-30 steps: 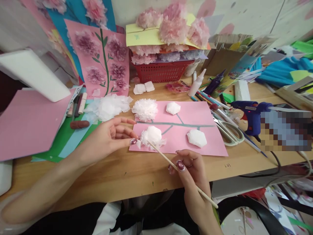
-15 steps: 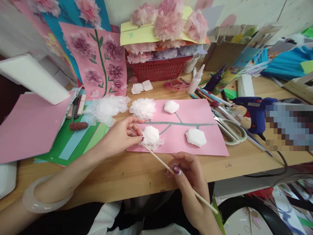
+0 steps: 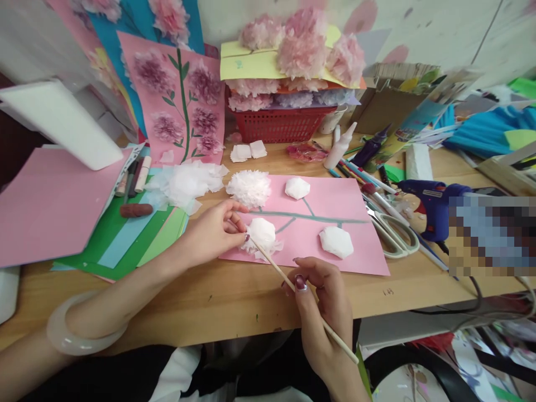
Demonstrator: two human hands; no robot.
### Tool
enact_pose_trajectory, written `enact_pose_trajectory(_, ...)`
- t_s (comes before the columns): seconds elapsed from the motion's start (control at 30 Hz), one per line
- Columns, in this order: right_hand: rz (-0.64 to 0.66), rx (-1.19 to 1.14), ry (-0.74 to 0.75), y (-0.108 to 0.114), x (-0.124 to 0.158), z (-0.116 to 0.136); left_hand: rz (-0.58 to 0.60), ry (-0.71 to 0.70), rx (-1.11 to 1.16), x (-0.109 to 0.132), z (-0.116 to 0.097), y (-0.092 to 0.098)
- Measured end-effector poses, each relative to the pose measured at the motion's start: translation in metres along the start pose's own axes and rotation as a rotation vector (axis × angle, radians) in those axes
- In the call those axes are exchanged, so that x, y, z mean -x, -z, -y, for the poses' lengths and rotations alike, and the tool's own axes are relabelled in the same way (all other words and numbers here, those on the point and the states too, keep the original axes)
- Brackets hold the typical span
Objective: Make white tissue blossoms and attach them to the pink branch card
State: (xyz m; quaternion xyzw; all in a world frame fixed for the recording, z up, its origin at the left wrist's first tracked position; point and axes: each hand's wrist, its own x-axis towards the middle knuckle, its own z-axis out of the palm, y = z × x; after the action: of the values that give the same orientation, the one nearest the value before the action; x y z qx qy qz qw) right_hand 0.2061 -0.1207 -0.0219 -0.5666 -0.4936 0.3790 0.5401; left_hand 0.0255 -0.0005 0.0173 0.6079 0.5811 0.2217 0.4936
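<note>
My right hand (image 3: 324, 312) grips a thin wooden stick (image 3: 274, 267) between thumb and fingers. The stick's tip reaches the lower left white pad (image 3: 263, 230), which has frilly tissue paper (image 3: 268, 250) along its lower edge. Beside that pad, my left hand (image 3: 220, 229) is closed in a pinch near the stick's tip; what its fingertips hold is hidden. Both lie over a pink sheet (image 3: 304, 262) with a painted green stem (image 3: 310, 216). A full white tissue flower (image 3: 249, 187) sits above my left fingers. Two bare white pads, one upper (image 3: 297, 188) and one lower right (image 3: 337, 242), are on the sheet.
Loose white tissue pieces (image 3: 186, 184) lie at the left, near coloured paper (image 3: 125, 251). Scissors (image 3: 393, 231) and a blue glue gun (image 3: 435, 204) are at the right. Behind stand a red basket (image 3: 276, 125) with tissue flowers and a white glue bottle (image 3: 340, 148).
The view has shifted slightly, moving the scene a little. The stick's tip has risen from below the lower left pad's edge onto its left side, close to my left fingertips.
</note>
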Motion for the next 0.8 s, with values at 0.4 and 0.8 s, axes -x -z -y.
enact_pose_trajectory(0.4, -0.014, 0.169, 0.060, -0.008, -0.009, 0.019, -0.011, -0.348, -0.527, 0.025, 0.040, 0.021)
enact_pose_trajectory(0.8, 0.190, 0.352, 0.146, -0.018, -0.023, 0.035, 0.029, -0.506, -0.622, 0.016, 0.059, 0.020)
